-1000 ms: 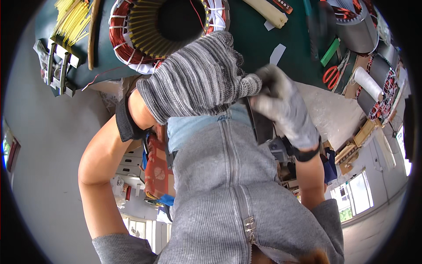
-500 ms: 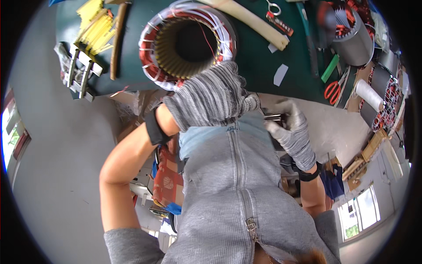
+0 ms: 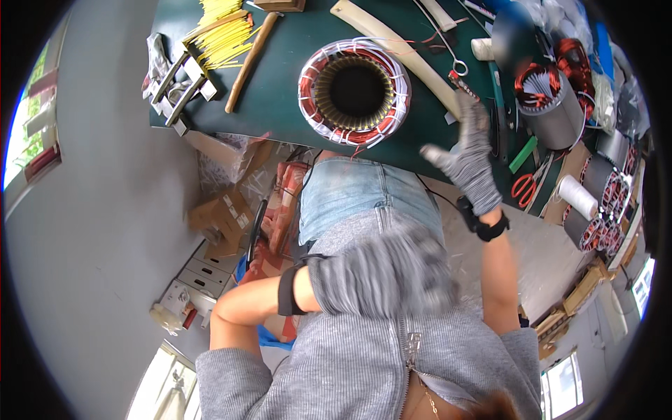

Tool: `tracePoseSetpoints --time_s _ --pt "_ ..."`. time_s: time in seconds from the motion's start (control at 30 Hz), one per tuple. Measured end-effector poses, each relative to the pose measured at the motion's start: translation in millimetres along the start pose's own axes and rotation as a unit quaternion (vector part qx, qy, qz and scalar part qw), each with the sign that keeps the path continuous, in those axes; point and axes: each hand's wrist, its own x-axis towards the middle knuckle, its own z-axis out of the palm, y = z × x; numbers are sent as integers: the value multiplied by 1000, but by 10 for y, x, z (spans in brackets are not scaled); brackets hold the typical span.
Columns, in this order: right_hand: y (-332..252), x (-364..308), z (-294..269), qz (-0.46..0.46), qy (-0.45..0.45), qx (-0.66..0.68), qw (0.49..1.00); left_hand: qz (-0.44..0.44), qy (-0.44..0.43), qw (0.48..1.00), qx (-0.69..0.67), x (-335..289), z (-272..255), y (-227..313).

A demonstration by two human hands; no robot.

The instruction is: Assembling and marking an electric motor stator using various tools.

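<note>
Both hands are seen gloved — the right hand (image 3: 470, 150) raised with fingers spread and nothing held, the left hand (image 3: 381, 276) blurred, its grip not readable — while the wound stator (image 3: 354, 92) lies untouched on the green counter (image 3: 273, 98), its lacing apparently unfinished.

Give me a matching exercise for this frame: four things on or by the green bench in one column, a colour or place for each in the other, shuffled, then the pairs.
Things:
1. stator
2. scissors
3. bundle of sleeves
4. right hand

Descriptions:
A. yellow, at the bench's far left
B. in a grey knit glove, raised over the bench's near edge
C. red handles, right of the gloved hand
D. ring of red and white windings, mid-bench

Pairs: 1-D, 2-C, 3-A, 4-B
</note>
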Motion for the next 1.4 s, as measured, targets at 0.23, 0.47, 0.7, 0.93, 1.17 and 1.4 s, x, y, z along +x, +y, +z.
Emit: tracePoseSetpoints --time_s 0.23,0.47,0.7,0.93,1.17,1.4 --pt "-241 576 277 -69 -92 141 983 -566 59 819 -71 -932 310 -598" --pt "-309 1408 228 -165 -99 231 954 -408 390 822 74 -608 338 -877" --pt "-477 1578 55 4 -248 257 934 -166 44 981 85 -328 131 -644" --pt "-792 1329 -398 117 -269 297 909 -140 -25 986 -84 -419 6 -604" --pt "-602 770 -804 -18 29 688 724 -252 453 724 -455 -1219 -752 205" --pt "-516 -68 -435 132 -79 345 926 -223 520 784 -254 -1126 -846 -688"
